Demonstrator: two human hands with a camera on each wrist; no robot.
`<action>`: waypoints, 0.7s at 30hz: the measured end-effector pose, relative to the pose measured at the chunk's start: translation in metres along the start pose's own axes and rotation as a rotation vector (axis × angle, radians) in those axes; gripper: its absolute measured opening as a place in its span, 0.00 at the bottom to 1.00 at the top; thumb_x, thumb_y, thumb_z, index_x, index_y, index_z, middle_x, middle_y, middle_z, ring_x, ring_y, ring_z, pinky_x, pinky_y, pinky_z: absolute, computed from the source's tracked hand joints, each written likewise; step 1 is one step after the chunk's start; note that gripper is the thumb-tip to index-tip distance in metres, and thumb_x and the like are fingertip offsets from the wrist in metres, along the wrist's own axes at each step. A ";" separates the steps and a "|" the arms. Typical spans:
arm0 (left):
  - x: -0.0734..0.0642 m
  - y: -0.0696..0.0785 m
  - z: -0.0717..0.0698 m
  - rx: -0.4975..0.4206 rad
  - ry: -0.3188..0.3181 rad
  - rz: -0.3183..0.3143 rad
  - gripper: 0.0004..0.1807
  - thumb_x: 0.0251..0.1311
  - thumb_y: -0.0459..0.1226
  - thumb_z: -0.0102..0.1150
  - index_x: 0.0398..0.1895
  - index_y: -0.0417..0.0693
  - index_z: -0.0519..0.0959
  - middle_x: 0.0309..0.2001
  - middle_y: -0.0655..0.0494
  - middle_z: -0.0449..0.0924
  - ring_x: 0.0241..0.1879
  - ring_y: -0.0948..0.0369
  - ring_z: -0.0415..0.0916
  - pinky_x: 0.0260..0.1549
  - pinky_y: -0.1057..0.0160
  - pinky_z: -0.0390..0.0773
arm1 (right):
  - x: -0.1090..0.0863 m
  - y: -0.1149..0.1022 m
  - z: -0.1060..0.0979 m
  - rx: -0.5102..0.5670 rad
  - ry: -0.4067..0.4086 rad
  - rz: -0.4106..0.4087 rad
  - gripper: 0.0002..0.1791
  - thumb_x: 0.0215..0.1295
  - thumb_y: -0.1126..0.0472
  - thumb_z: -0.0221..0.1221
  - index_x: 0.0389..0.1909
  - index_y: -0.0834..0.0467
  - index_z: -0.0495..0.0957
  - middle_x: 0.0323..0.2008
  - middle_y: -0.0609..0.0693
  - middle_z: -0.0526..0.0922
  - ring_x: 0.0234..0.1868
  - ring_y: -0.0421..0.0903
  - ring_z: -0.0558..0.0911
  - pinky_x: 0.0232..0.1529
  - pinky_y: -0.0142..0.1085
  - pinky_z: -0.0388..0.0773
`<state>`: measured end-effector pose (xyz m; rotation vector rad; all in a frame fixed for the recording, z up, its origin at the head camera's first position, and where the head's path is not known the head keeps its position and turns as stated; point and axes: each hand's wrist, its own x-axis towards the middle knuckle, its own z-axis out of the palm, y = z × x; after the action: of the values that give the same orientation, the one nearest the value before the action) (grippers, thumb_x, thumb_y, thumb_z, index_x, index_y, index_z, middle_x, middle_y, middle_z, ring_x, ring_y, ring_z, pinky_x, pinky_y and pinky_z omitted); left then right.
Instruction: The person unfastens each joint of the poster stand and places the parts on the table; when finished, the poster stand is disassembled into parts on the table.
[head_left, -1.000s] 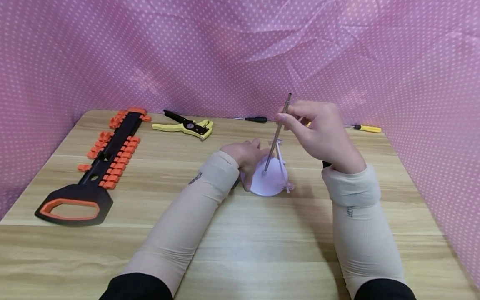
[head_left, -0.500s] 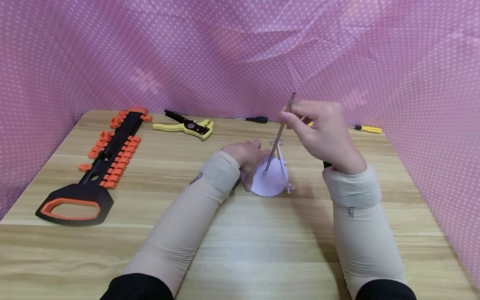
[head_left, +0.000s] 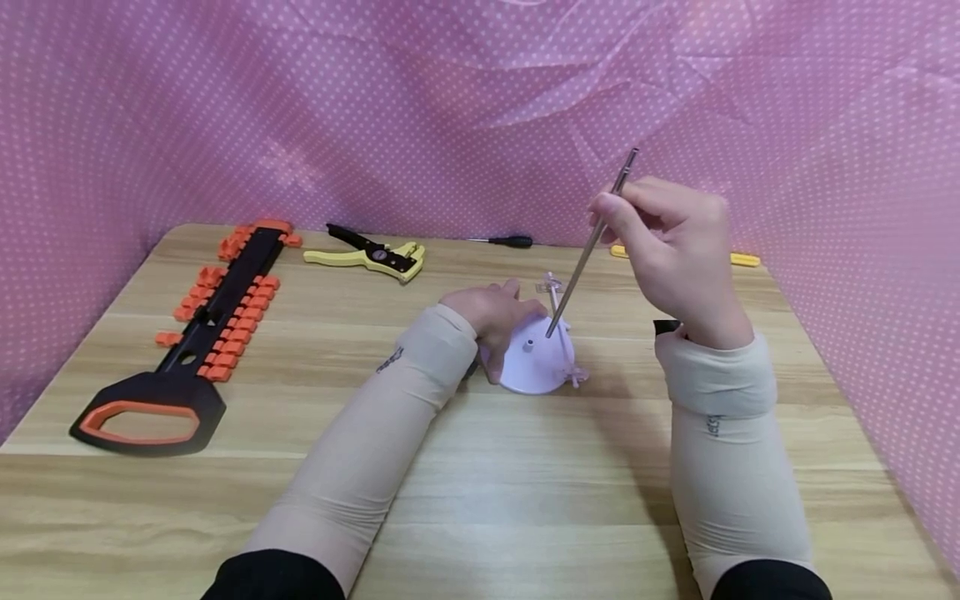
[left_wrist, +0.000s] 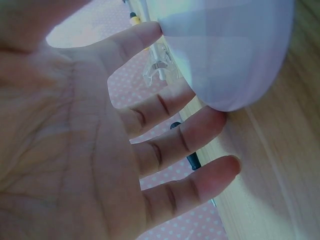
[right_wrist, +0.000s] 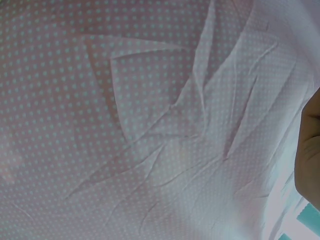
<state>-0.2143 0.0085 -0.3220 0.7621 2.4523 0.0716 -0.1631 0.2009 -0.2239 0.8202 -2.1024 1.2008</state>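
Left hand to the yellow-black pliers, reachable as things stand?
Probably yes: in the head view nothing shows between the left hand and the yellow-black pliers across the tabletop. It would likely have to leave the pale disc it touches.

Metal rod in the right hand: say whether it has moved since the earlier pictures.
Yes: in the head view, the metal rod has moved up and rightward, away from the peg on the pale disc.
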 end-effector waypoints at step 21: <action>0.000 0.001 0.000 0.013 -0.001 -0.002 0.70 0.34 0.39 0.91 0.83 0.76 0.58 0.70 0.50 0.61 0.64 0.53 0.68 0.56 0.50 0.85 | 0.000 0.002 0.005 -0.070 0.024 0.021 0.07 0.72 0.69 0.66 0.36 0.68 0.90 0.29 0.33 0.85 0.26 0.31 0.82 0.29 0.23 0.80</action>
<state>-0.2137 0.0088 -0.3219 0.7648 2.4548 0.0545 -0.1650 0.1975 -0.2273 0.7504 -2.1256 1.1360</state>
